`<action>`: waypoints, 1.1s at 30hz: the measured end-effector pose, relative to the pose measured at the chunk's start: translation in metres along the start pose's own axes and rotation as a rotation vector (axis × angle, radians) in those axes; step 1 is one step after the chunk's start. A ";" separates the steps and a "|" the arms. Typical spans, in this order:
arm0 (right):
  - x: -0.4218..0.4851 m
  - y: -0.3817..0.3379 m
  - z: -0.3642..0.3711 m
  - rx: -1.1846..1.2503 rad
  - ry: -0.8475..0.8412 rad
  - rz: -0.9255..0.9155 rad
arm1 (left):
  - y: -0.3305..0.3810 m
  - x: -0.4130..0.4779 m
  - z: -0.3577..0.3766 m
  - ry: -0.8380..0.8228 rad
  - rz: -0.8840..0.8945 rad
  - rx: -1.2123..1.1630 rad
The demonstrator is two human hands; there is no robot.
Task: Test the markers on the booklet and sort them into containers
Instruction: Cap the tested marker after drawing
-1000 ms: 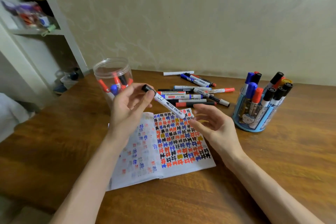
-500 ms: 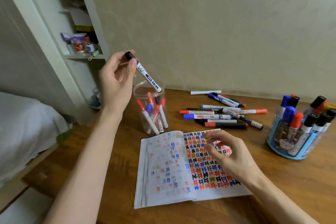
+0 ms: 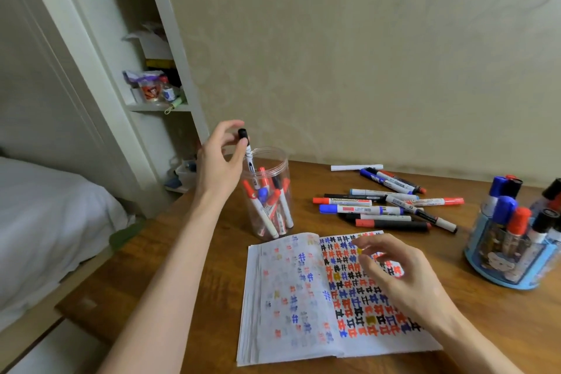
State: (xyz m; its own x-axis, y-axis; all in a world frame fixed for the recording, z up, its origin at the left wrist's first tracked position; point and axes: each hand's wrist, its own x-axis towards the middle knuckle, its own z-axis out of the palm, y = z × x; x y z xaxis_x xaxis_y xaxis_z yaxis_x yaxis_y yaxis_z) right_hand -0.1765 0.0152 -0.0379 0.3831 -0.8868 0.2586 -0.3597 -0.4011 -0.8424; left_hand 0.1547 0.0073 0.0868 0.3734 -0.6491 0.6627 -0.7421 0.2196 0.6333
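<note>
The blue holder [image 3: 516, 281] is cut by the right edge, and the fingers [image 3: 368, 247] of the right hand [image 3: 406, 279] are motion-blurred.

clear plastic jar [image 3: 268, 191], wooden table [image 3: 194, 249]

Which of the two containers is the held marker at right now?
The clear plastic jar beyond the booklet: the left hand holds the black-capped marker with its lower end inside the jar's mouth. The blue holder stands far right.
</note>
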 end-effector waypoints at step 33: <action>-0.002 0.029 -0.033 -0.021 0.124 0.085 | -0.001 -0.102 0.165 -0.471 0.021 0.465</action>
State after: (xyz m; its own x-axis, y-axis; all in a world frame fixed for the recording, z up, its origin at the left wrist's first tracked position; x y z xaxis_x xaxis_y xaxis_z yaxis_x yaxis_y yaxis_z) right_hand -0.2158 -0.0023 -0.0476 0.2427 -0.9388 0.2446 -0.4049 -0.3271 -0.8538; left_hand 0.0257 -0.0474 -0.0474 0.1514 -0.9203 0.3607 -0.9490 -0.0332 0.3135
